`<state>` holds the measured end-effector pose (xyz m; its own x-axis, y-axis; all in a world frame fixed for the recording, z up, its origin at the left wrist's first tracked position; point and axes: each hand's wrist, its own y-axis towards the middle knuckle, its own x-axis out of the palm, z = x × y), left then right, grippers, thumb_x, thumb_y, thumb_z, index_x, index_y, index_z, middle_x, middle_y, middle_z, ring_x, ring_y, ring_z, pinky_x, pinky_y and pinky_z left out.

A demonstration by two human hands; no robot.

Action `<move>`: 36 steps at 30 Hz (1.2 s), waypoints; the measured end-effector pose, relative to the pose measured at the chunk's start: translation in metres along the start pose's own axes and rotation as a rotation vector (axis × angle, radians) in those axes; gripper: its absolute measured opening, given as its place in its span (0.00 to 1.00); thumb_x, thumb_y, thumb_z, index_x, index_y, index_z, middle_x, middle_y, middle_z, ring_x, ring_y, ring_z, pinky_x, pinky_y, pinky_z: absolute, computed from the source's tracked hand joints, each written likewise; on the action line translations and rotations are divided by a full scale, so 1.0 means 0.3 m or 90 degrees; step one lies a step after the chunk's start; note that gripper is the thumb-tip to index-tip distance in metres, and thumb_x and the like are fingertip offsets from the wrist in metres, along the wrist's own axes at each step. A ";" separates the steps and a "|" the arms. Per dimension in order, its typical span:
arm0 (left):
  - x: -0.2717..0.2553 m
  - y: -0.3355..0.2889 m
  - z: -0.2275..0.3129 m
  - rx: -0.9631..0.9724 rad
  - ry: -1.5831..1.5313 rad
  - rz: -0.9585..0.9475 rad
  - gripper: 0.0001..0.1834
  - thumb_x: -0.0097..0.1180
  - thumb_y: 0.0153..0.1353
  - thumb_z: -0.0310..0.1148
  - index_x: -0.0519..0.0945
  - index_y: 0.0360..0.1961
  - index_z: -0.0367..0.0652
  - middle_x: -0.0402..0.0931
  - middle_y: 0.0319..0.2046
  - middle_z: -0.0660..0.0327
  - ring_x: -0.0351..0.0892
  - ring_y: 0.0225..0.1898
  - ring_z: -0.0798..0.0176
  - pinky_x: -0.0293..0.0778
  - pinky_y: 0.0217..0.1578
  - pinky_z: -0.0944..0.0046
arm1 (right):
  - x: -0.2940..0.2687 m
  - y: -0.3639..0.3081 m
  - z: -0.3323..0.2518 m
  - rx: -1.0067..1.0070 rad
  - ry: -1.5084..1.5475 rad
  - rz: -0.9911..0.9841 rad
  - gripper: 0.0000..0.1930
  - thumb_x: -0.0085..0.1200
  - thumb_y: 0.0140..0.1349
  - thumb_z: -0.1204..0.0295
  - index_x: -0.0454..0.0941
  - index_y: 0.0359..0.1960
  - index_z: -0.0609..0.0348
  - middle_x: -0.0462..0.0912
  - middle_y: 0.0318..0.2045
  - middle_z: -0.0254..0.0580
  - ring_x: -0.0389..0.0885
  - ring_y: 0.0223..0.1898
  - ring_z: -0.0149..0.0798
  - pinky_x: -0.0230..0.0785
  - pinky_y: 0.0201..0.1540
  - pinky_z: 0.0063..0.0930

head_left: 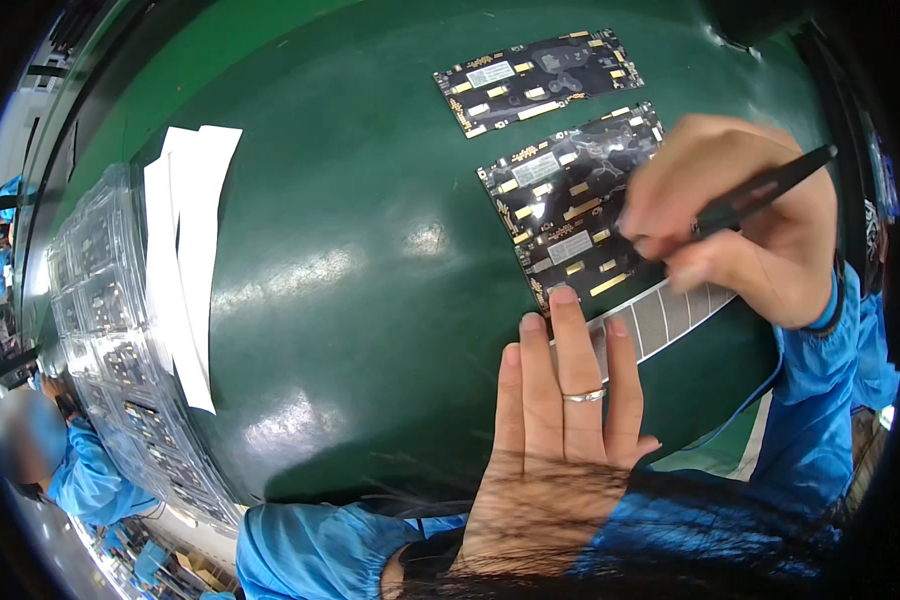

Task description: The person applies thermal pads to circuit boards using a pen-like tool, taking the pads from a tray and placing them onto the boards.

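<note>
My left hand [550, 470] lies flat with its fingers stretched out, a ring on one of them. Its fingertips press on the near edge of a black circuit board [570, 255] and on a strip of grey stickers [652, 328]. In my right hand [785, 250], closed and slightly blurred, is a slim black pen-like tool [765, 192] pointing down left. That hand is over the right end of the boards, hiding the tool's tip. A second black board [540, 170] adjoins the near one; a third board [540, 82] lies apart beyond them.
White paper strips [192, 260] lie on the left of the green table mat [340, 200]. Clear plastic trays [95, 285] holding dark boards line the table's left edge. Beyond them sits another person in a blue sleeve [95, 475].
</note>
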<state>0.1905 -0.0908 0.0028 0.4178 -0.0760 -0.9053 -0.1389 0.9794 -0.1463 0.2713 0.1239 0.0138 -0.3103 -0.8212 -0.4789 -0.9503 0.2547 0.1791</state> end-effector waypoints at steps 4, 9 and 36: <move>0.000 -0.066 0.058 0.095 0.066 0.033 0.25 0.40 0.73 0.40 0.73 0.65 0.40 0.69 0.66 0.44 0.71 0.66 0.47 0.63 0.70 0.47 | 0.031 -0.073 -0.025 0.073 0.030 -0.013 0.09 0.65 0.57 0.78 0.82 0.38 0.69 0.85 0.35 0.54 0.86 0.35 0.41 0.78 0.40 0.30; 0.053 -0.083 0.064 0.111 0.084 -0.006 0.26 0.39 0.73 0.40 0.73 0.66 0.40 0.69 0.67 0.45 0.70 0.66 0.47 0.62 0.70 0.49 | 0.054 -0.076 -0.001 0.146 0.012 -0.085 0.09 0.67 0.55 0.80 0.84 0.38 0.65 0.87 0.35 0.49 0.88 0.37 0.42 0.78 0.41 0.31; 0.104 -0.001 0.022 0.085 0.028 0.081 0.45 0.52 0.63 0.64 0.67 0.70 0.40 0.63 0.70 0.44 0.63 0.72 0.41 0.58 0.72 0.45 | -0.003 -0.018 0.008 0.331 0.135 -0.012 0.05 0.58 0.66 0.77 0.78 0.40 0.65 0.82 0.37 0.43 0.82 0.36 0.28 0.76 0.37 0.20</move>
<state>0.2095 -0.0922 -0.0228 0.3641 0.0443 -0.9303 -0.0668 0.9975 0.0214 0.2767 0.1244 0.0110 -0.3319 -0.8994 -0.2846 -0.8597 0.4125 -0.3012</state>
